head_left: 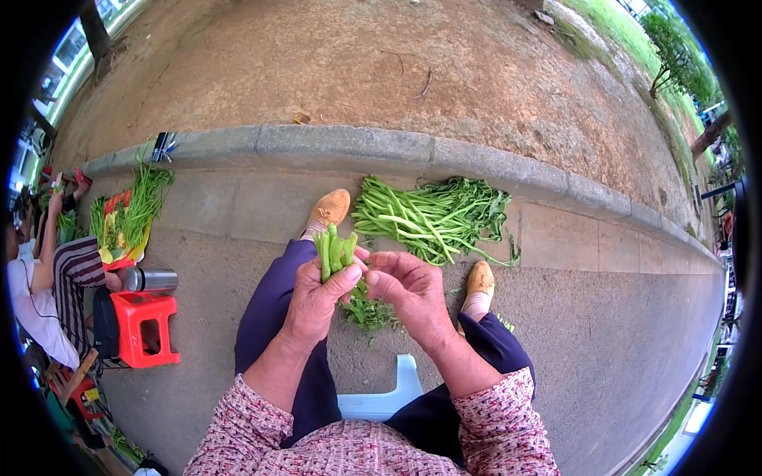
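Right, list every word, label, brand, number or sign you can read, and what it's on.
None can be read.
Held stems: no print visible.
Flask and red stool: no legible marks.
Dark items on the kerb: too small to tell any print.

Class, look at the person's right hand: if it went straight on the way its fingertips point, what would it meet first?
Most likely the left hand, which grips the green stalks just left of the right hand; depth is unclear, so the two hands may already touch.
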`<act>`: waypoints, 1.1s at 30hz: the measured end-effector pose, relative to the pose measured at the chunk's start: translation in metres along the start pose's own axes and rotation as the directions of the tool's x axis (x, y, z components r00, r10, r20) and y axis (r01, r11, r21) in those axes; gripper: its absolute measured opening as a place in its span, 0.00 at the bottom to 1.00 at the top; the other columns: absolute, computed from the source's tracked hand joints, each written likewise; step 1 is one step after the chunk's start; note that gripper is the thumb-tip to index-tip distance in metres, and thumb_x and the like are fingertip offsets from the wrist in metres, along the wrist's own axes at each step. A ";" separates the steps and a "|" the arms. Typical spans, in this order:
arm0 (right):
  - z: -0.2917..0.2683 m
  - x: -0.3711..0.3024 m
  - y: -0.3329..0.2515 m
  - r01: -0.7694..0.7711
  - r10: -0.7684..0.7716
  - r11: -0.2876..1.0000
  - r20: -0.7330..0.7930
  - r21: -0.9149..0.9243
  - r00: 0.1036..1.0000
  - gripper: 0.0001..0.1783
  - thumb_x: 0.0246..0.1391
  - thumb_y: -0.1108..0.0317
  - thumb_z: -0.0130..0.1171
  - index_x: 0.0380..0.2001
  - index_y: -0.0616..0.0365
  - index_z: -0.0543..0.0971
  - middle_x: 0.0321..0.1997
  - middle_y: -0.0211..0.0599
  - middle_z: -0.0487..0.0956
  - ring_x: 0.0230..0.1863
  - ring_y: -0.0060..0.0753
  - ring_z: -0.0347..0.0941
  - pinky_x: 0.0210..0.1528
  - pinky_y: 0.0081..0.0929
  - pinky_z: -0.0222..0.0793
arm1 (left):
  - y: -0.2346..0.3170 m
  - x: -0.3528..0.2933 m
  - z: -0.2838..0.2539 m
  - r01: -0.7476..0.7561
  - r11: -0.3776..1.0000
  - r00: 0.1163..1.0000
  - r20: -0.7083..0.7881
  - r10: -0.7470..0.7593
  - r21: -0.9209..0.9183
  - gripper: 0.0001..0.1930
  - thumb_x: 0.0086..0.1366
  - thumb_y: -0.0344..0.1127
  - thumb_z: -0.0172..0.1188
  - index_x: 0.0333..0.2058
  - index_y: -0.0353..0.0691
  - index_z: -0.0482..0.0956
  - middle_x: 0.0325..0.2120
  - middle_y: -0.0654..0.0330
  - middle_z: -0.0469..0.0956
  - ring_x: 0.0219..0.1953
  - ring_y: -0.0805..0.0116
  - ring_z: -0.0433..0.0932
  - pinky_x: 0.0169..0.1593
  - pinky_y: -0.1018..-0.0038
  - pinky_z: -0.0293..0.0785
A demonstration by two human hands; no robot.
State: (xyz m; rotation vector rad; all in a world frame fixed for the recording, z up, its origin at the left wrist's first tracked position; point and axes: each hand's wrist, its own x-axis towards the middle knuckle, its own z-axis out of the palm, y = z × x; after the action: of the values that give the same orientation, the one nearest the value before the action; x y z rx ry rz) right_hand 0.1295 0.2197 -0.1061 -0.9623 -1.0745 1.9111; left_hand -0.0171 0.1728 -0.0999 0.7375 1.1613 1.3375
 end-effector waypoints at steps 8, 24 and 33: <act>-0.001 0.002 -0.006 0.443 -0.464 0.820 0.032 -0.363 0.885 0.06 0.48 0.75 0.64 0.29 0.64 0.77 0.26 0.29 0.71 0.22 0.16 0.65 0.26 0.17 0.64 | -0.006 -0.001 0.006 -0.003 0.988 1.000 0.017 0.000 0.157 0.12 0.63 0.39 0.59 0.40 0.38 0.78 0.27 0.69 0.75 0.26 0.83 0.68 0.28 0.84 0.63; 0.001 0.001 -0.010 0.456 -0.484 0.775 0.052 -0.438 0.874 0.04 0.48 0.76 0.62 0.27 0.63 0.77 0.22 0.30 0.69 0.22 0.20 0.64 0.24 0.19 0.61 | -0.005 -0.003 0.015 -0.040 0.985 0.993 0.121 0.020 0.169 0.12 0.64 0.39 0.57 0.41 0.37 0.75 0.29 0.72 0.70 0.30 0.82 0.65 0.33 0.82 0.64; 0.003 -0.001 -0.008 0.437 -0.465 0.823 0.012 -0.363 0.885 0.03 0.50 0.78 0.60 0.25 0.63 0.75 0.22 0.29 0.69 0.24 0.19 0.63 0.25 0.20 0.61 | -0.007 -0.002 0.012 -0.043 0.981 0.989 0.149 0.015 0.189 0.12 0.64 0.38 0.57 0.41 0.37 0.74 0.31 0.70 0.71 0.33 0.82 0.67 0.37 0.81 0.67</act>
State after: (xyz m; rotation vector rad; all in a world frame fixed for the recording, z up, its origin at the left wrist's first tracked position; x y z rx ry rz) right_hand 0.1292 0.2215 -0.0976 -0.8634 -1.4863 1.3036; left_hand -0.0030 0.1719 -0.1019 0.9798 1.1743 1.1841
